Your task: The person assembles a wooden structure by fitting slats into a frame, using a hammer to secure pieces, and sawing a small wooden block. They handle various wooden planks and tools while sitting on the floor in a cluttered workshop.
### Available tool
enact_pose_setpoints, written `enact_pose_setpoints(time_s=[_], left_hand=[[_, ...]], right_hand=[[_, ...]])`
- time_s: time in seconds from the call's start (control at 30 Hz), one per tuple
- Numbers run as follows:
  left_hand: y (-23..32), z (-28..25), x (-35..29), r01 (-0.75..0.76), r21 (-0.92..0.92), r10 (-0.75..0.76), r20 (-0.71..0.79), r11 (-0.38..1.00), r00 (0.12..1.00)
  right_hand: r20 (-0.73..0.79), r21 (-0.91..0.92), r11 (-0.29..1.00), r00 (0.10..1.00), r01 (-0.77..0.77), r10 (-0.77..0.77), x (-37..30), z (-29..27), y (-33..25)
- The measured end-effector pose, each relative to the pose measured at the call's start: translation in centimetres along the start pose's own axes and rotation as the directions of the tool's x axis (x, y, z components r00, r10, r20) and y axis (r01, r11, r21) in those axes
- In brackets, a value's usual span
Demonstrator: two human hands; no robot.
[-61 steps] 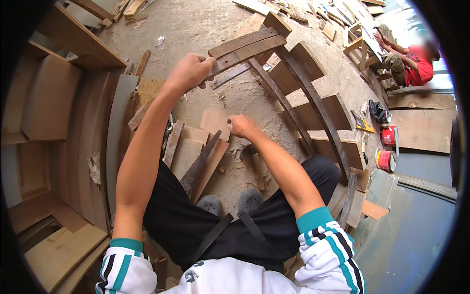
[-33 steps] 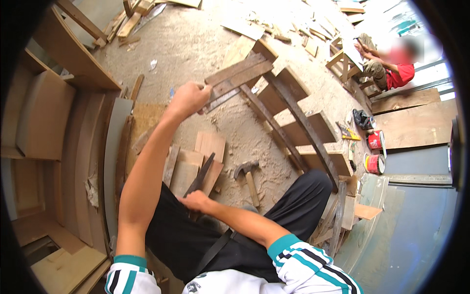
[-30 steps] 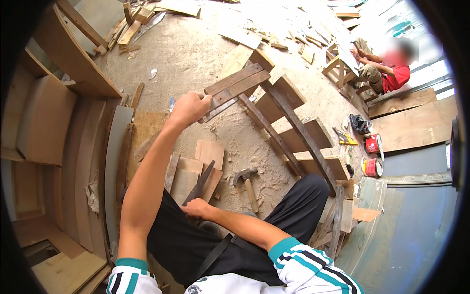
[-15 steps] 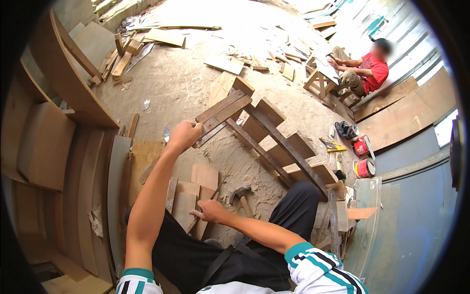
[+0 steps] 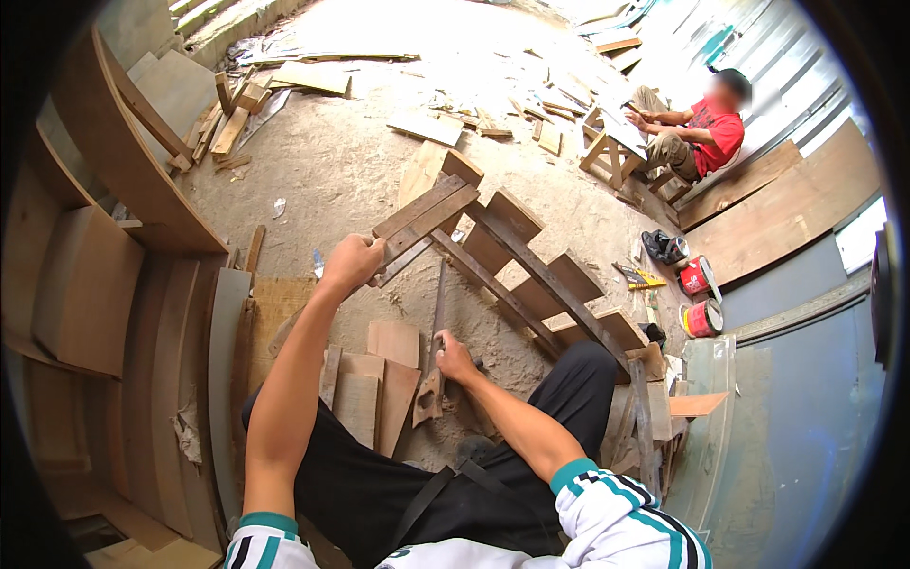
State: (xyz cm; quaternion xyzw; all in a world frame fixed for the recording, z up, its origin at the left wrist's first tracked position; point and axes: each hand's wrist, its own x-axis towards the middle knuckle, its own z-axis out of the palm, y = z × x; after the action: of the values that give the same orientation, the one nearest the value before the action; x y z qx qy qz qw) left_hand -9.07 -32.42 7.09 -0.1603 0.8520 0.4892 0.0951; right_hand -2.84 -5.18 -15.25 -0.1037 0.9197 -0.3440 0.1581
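My left hand (image 5: 354,262) is closed around the near end of a short dark plank (image 5: 427,211) at the top of a wooden frame. That frame has two long dark rails (image 5: 536,275) with several boards set across them, and it slants down toward my right knee. In my right hand (image 5: 456,359) is a handsaw (image 5: 429,396), gripped on the blade just beyond the wooden handle. Its handle hangs toward me while the blade points away, its far part close under the held plank. A hammer on the ground is mostly hidden by my right hand and forearm.
Loose board offcuts (image 5: 360,394) lie left of the saw. Wooden cabinet parts (image 5: 95,294) stand at the left. To the right are paint cans (image 5: 702,319), a yellow tool (image 5: 641,278) and grey sheets (image 5: 787,417). A seated person in red (image 5: 713,133) works farther back at the right.
My right hand has moved up and right with the saw and swung it from lying low over the offcuts to pointing away toward the frame. My left hand keeps its hold on the plank.
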Motion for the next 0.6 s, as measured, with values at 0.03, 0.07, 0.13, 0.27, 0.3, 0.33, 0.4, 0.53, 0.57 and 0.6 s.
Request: enact_pose_setpoints(time_s=[0.03, 0.07, 0.13, 0.27, 0.3, 0.33, 0.4, 0.53, 0.57, 0.6], left_hand=[[0.2, 0.2, -0.1, 0.002, -0.017, -0.002, 0.001, 1.000, 1.000], [0.1, 0.3, -0.2, 0.011, -0.031, -0.012, -0.001, 0.999, 1.000], [0.1, 0.3, -0.3, 0.014, -0.039, -0.014, 0.006, 0.999, 1.000], [-0.3, -0.2, -0.4, 0.022, -0.076, -0.019, 0.038, 0.997, 0.999], [-0.3, -0.4, -0.4, 0.027, -0.099, -0.022, 0.045, 0.995, 0.999], [-0.5, -0.7, -0.4, 0.035, -0.069, -0.032, 0.041, 0.997, 0.999], [0.2, -0.2, -0.2, 0.027, -0.029, -0.026, 0.053, 0.999, 0.998], [0.1, -0.1, -0.5, 0.027, -0.029, -0.026, 0.037, 0.999, 0.999], [0.2, -0.1, -0.6, 0.021, -0.019, -0.020, 0.032, 1.000, 0.999], [0.2, 0.1, -0.7, 0.015, -0.009, -0.015, 0.028, 1.000, 1.000]], right_hand=[[-0.051, 0.055, 0.997, 0.997, -0.060, 0.063, -0.3, 0.1, 0.6], [-0.091, 0.116, 0.987, 0.988, -0.115, 0.126, -0.9, 0.4, 0.9], [-0.043, 0.175, 0.943, 0.954, -0.285, 0.296, -1.6, 0.6, 1.7], [-0.008, -0.112, 0.849, 0.854, -0.517, 0.520, -4.8, 1.5, 1.2], [0.138, -0.159, 0.820, 0.810, -0.550, 0.570, -5.3, 1.1, 0.6], [0.280, -0.211, 0.792, 0.741, -0.573, 0.610, -5.5, 1.0, 0.0], [0.282, -0.252, 0.749, 0.694, -0.613, 0.663, -6.0, 1.5, 1.1], [0.335, -0.134, 0.779, 0.712, -0.613, 0.617, -6.5, 2.4, 1.4], [0.369, -0.067, 0.787, 0.718, -0.613, 0.590, -6.5, 2.2, 1.6], [0.374, -0.025, 0.752, 0.692, -0.659, 0.618, -6.5, 2.3, 2.0]])
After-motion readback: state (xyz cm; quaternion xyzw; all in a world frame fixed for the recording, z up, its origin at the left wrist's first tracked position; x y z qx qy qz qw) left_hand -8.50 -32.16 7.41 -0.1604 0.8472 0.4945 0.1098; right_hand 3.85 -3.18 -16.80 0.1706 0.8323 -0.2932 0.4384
